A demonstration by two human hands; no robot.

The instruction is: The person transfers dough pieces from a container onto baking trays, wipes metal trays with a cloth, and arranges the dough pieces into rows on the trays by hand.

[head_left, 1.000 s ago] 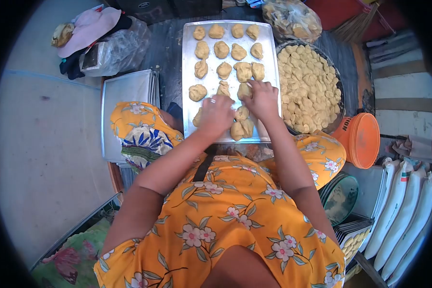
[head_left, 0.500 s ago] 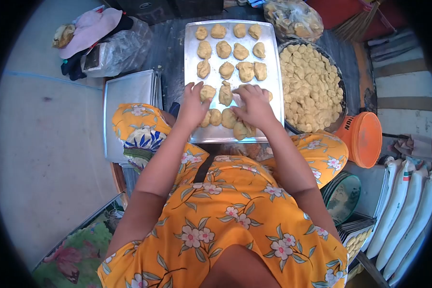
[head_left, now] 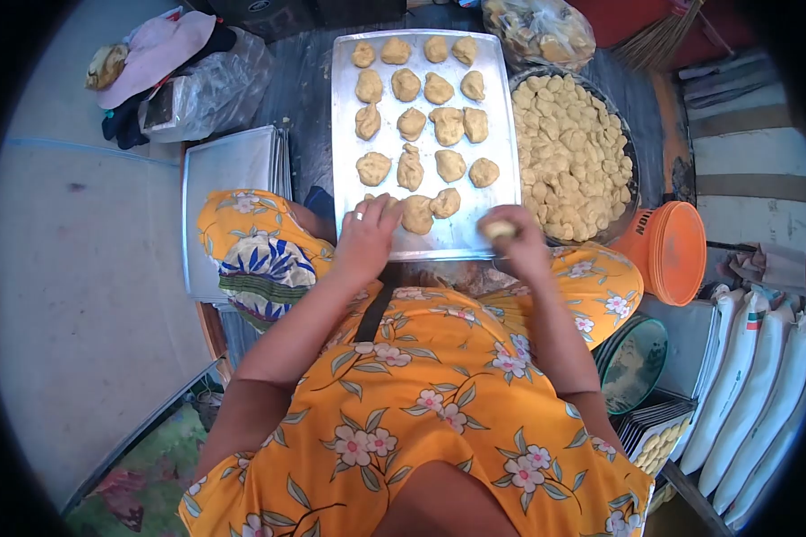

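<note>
A shiny metal tray lies before me, with rows of lumpy yellowish dough pieces on it. My left hand is at the tray's near left corner, its fingers curled over dough there and mostly hiding it. Just right of those fingers sits another dough ball, touching a smaller dough piece. Over the near right corner, my right hand is slightly blurred and closed round a piece of dough.
To the right stands a wide round pan heaped with dough pieces. Beside it are an orange bucket and a green tub. Stacked trays lean at left, and a plastic bag sits behind the pan.
My right hand has moved right and towards me, off the row, with a dough piece in it. Dough pieces in the two near rows are rearranged. My left hand has moved nearer me.
</note>
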